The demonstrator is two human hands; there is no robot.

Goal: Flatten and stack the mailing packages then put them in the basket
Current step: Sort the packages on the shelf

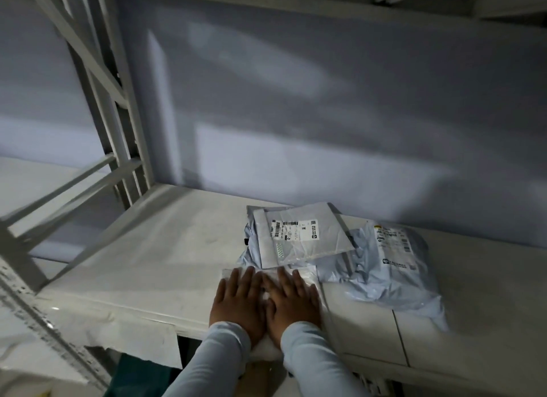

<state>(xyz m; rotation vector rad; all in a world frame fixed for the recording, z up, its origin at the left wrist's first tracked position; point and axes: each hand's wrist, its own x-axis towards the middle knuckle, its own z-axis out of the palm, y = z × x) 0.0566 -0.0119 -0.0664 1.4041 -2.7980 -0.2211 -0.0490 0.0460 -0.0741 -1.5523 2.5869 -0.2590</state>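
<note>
White shelf (148,248): clear package (307,275) flat under both hands' fingers (284,281).

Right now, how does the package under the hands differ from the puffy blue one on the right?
The white package lies flat at the shelf's front edge with both hands pressing on it; the blue package lies untouched and crumpled, still puffed up. The white one is mostly covered, so no label shows; the blue one shows a printed label. Both lie on the white shelf.
</note>
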